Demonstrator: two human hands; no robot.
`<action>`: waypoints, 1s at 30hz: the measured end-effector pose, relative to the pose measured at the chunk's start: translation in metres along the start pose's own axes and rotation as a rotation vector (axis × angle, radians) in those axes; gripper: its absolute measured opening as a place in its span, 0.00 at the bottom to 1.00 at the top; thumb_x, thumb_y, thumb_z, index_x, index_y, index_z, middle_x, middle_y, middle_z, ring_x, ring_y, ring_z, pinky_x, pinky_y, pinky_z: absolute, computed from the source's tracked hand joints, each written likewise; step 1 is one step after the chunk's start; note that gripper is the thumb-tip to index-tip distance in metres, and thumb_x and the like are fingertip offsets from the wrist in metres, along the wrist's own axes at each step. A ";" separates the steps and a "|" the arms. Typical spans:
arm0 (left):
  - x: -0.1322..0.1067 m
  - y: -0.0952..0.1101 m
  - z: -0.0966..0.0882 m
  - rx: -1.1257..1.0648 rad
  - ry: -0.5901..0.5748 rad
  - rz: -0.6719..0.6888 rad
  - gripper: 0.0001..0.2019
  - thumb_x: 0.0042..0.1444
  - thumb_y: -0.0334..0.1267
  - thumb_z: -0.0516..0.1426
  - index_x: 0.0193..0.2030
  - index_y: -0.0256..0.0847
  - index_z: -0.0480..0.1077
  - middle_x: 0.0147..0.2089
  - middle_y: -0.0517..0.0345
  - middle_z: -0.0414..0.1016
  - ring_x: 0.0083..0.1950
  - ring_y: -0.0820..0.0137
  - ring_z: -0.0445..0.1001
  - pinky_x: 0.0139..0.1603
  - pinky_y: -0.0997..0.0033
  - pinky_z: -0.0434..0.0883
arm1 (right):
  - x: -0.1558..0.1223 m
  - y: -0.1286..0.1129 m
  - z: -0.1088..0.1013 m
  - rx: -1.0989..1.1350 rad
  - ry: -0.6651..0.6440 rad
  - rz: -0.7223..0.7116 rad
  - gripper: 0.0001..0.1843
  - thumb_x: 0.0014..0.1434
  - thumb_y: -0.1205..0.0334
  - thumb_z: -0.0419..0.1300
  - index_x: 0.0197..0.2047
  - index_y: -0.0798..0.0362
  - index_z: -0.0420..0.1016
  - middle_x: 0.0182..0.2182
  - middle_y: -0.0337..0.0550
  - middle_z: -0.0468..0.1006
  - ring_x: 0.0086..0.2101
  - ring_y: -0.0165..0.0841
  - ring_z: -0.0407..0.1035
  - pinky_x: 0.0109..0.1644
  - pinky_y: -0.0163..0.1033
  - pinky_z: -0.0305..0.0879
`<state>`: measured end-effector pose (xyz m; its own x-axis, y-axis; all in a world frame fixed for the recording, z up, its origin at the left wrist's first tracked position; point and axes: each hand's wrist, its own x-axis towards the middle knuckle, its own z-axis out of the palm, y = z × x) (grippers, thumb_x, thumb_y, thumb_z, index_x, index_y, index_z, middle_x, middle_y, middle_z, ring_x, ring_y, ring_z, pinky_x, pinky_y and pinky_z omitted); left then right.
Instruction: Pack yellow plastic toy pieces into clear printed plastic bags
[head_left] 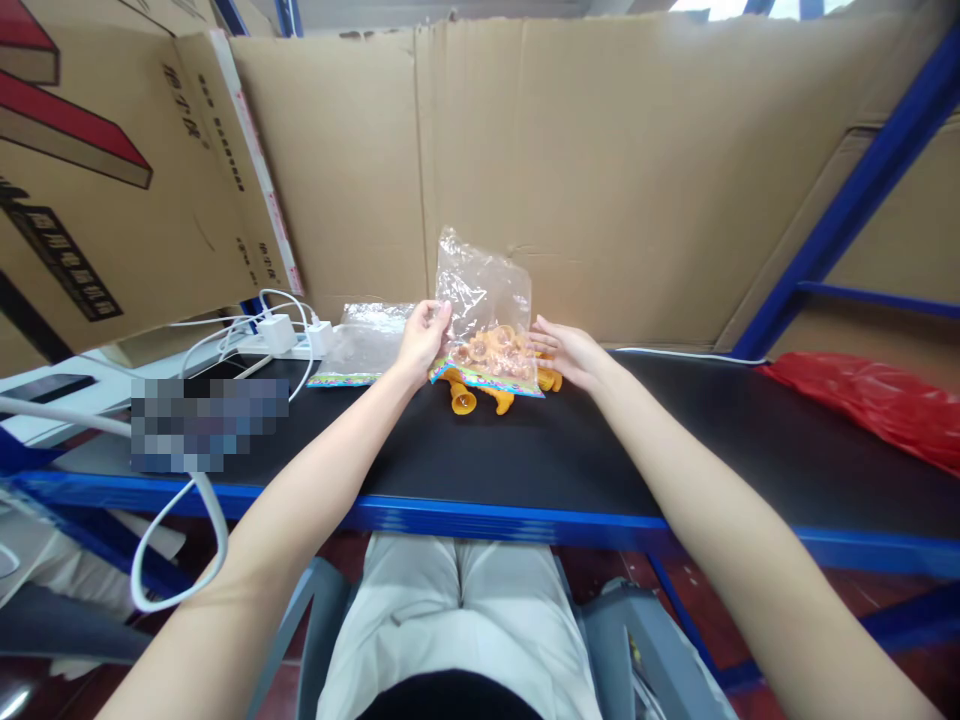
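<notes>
A clear plastic bag (pixel 484 285) with a colourful printed strip along its lower edge stands tilted over the black tabletop. My left hand (pixel 424 335) pinches its left side between thumb and fingers. At the bag's right side is my right hand (pixel 568 350), fingers stretched out; whether they touch the film I cannot tell. Several orange plastic pieces (pixel 464 400), one with a flared, cup-like end, lie under and behind the bag. More of them show through the film, and I cannot make out which are inside it. Another clear bag (pixel 367 340) lies flat left of my left hand.
White chargers (pixel 277 333) and cables sit on a power strip at the left, beside a blurred-out object (pixel 210 420). A red plastic bag (pixel 862 400) lies at the right. Cardboard (pixel 637 180) walls the back, and a blue metal edge (pixel 510 518) runs along the front.
</notes>
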<state>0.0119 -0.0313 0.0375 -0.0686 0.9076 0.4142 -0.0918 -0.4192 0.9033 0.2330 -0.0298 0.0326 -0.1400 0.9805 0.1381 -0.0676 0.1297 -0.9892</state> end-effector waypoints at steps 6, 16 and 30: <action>-0.005 -0.008 0.003 0.032 -0.010 0.037 0.12 0.59 0.47 0.49 0.30 0.42 0.58 0.18 0.68 0.57 0.16 0.80 0.58 0.19 0.80 0.54 | 0.001 0.002 0.004 0.095 -0.025 -0.036 0.10 0.54 0.54 0.56 0.35 0.53 0.69 0.32 0.46 0.75 0.34 0.34 0.71 0.41 0.43 0.69; 0.012 -0.036 -0.014 0.302 0.159 0.133 0.14 0.58 0.45 0.51 0.26 0.39 0.61 0.21 0.63 0.60 0.26 0.74 0.64 0.29 0.75 0.61 | -0.005 -0.001 0.014 0.159 0.144 -0.103 0.05 0.54 0.63 0.57 0.28 0.54 0.66 0.22 0.35 0.69 0.20 0.22 0.62 0.25 0.30 0.60; 0.004 -0.034 -0.003 0.206 0.040 0.157 0.11 0.52 0.39 0.56 0.24 0.38 0.59 0.19 0.67 0.59 0.20 0.78 0.57 0.24 0.79 0.55 | -0.004 0.002 0.022 0.141 0.230 -0.208 0.14 0.42 0.55 0.67 0.23 0.55 0.69 0.17 0.33 0.65 0.18 0.22 0.57 0.21 0.30 0.55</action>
<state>0.0117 -0.0134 0.0087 -0.1058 0.8285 0.5499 0.1274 -0.5371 0.8338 0.2117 -0.0363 0.0313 0.1161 0.9449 0.3062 -0.2095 0.3247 -0.9223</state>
